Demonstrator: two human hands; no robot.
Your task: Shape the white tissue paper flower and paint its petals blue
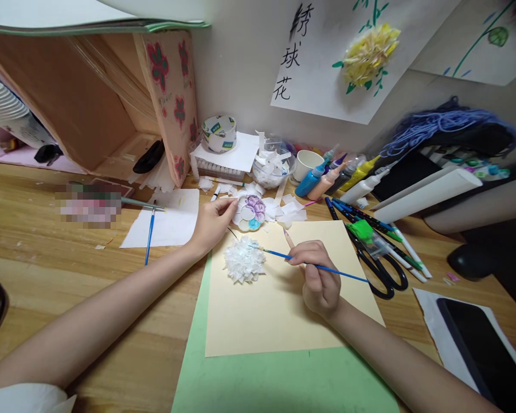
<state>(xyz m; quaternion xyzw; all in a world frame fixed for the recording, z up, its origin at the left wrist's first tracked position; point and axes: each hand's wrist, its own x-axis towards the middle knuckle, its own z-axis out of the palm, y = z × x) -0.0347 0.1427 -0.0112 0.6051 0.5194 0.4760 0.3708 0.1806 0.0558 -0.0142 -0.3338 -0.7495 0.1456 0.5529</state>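
My left hand (212,225) pinches the left edge of a small flower-shaped paint palette (246,218) with purple and blue paint in its wells. In my right hand (318,275) is a thin blue paintbrush (279,254), its tip touching the upper right of a white paper flower (243,264). A second slim stick like a pencil (287,237) is also tucked in that hand, pointing up and left. Faint light blue shows on the flower's top petals. The flower lies on a cream sheet (258,321), which rests on a green sheet (284,378).
Paint bottles (312,182), a paper cup (307,163) and a bowl of paper scraps (275,169) stand behind the palette. Black-handled scissors (380,281) and pens lie to the right, near a phone (477,344). Another blue brush (150,235) rests on white paper at left.
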